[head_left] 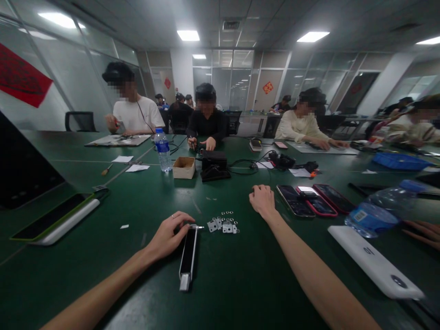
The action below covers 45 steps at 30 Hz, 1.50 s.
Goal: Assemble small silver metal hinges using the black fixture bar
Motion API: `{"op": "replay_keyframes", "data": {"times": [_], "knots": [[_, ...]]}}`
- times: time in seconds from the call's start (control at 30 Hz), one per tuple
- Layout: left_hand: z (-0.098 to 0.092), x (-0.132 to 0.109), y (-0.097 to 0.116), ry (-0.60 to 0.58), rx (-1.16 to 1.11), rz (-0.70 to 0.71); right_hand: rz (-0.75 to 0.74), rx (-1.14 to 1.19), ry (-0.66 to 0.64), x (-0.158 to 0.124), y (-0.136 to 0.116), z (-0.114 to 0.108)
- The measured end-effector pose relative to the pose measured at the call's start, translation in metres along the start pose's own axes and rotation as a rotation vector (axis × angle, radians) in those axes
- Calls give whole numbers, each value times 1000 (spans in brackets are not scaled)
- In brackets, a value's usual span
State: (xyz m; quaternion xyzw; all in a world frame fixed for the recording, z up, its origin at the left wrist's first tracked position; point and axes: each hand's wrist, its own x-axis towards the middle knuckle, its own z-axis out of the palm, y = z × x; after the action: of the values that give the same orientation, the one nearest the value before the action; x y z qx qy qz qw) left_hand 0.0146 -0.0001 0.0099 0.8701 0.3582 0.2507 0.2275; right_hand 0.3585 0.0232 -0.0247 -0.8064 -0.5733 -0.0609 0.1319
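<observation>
My left hand (173,233) is closed, thumb and fingers bent round the far end of a long, narrow black-and-silver metal part (188,254). A thin silver pin sticks out to the right there, and a silver block (184,282) forms the near end. Just right of it, several small metal plates (227,228) lie flat on the green table (237,279), with several small metal rings or nuts (227,212) beyond them. My right hand (263,199) rests on the table to the right of these, its fingers curled under. What is beneath those fingers is hidden.
Phones (295,201) lie right of my right hand, near a water bottle (378,211) and a white device (374,261). Ahead are a small box (184,168), a black stand (215,165) and another bottle (162,151). Several people sit across the table.
</observation>
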Motion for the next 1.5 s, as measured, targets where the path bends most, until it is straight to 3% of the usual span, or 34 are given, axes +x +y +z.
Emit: {"op": "replay_keyframes", "data": {"times": [0.33,0.5,0.73,0.9,1.5], "knots": [[0,1,-2,-9,-11,-21,-22,-23,-31,-1,-2,-3],[1,-1,-3,-2,-2,-11,-190,8,31,-12,-13,-11],[0,-5,-3,-12,17,38,-412,265,-274,-53,-42,-39],[-1,-8,-9,-46,46,56,-422,244,-318,-69,-49,-45],[2,-8,-13,-57,94,88,-302,261,-397,-58,-55,-34]]}}
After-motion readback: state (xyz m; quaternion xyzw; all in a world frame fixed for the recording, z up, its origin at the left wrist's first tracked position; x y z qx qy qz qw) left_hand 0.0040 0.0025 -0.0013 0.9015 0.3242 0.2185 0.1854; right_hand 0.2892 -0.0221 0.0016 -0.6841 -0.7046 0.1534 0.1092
